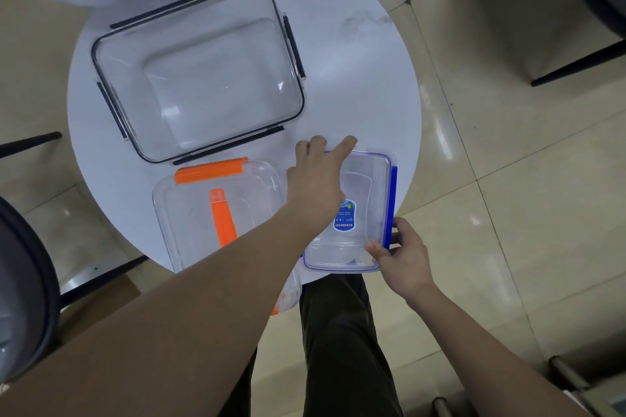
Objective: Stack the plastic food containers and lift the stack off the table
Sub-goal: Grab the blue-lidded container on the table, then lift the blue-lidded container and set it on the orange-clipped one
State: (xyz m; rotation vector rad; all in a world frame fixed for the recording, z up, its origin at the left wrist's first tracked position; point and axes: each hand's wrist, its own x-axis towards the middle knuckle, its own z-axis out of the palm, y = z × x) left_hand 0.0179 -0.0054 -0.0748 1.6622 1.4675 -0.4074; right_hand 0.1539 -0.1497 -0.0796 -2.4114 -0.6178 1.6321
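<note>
Containers on round white table point(355, 54): black-clip container point(200, 71) far left, orange-clip container point(216, 217) near left, blue-clip container point(355, 213) near right edge. Left hand point(316, 183) fingers grip its far rim; right hand point(403, 254) pinches near right corner. Beige tiled floor point(508, 179) around.

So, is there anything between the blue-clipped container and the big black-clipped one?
Nothing visible. Both hands, left and right, hold the blue-clipped container; only bare white table lies between it and the black-clipped container.
</note>
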